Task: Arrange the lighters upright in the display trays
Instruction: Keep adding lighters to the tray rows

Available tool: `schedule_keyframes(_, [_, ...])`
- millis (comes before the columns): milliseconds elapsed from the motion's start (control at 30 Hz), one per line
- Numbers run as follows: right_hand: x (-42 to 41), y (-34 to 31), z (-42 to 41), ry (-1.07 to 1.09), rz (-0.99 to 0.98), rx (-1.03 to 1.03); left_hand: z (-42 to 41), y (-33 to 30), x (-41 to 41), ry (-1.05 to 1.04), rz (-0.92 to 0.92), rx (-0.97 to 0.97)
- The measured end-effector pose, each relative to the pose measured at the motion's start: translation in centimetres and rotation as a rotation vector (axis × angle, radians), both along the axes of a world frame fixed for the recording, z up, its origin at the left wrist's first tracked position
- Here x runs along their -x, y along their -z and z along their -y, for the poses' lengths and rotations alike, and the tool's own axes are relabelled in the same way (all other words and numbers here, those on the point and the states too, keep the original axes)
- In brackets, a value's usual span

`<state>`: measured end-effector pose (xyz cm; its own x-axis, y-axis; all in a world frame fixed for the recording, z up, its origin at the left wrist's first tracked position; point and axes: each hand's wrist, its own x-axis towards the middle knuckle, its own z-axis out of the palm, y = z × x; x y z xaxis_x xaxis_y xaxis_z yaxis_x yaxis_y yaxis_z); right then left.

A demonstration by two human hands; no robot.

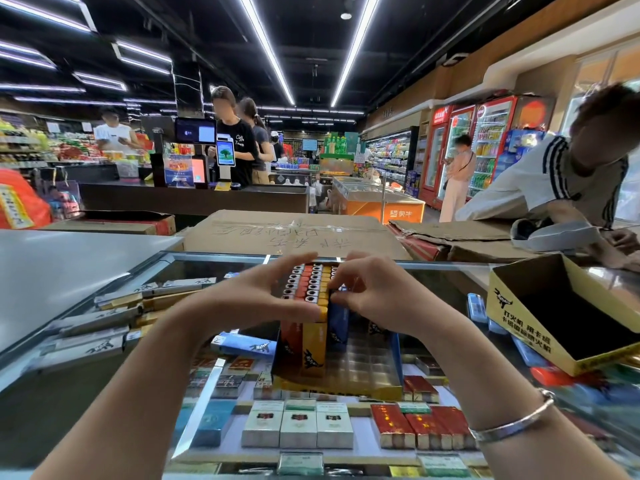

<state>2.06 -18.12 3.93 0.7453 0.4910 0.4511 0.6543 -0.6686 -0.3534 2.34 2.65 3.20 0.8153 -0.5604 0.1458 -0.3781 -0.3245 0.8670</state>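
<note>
1. A tray (pixel 377 389) with a clear gridded floor and blue sides sits on the glass table (pixel 104 299); it serves as the landmark here.
2. A block of lighters (pixel 310 296) stands upright at the tray's left, in red, orange and blue rows, metal tops up.
3. The left hand (pixel 263 292) presses against the left side of the block, fingers stretched over the tops and thumb low on the near face.
4. The right hand (pixel 377 292) is at the block's right side, fingers curled and pinching a blue lighter (pixel 337 323) at its top.
5. One blue lighter lies flat (pixel 244 344) on the glass just left of the tray.
6. An open yellow box (pixel 512 306) stands to the tray's right, tilted.
7. Flat grey packs (pixel 104 327) lie well left of the tray.
8. Cigarette packs (pixel 298 424) show under the glass, near of the tray.
9. A silver bangle (pixel 512 424) circles the right wrist.
</note>
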Motion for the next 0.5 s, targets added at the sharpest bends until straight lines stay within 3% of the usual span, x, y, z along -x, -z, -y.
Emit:
schedule_keyframes(100, [0.0,0.0,0.2,-0.002,0.031,-0.109,-2.6,-1.0,-0.5,-0.145,0.072,0.006])
schedule_keyframes(167, [-0.1,-0.2,0.5,0.018,0.094,-0.191,-3.6,-1.0,-0.7,-0.173,-0.014,-0.09])
schedule_keyframes(333, [-0.9,-0.2,1.5,0.17,0.243,-0.325,-2.9,1.5,-1.4,-0.166,-0.094,-0.772])
schedule_keyframes(500, [-1.6,0.3,2.0,0.354,0.323,-0.359,-2.9,2.2,-2.3,-0.282,-0.068,-0.784])
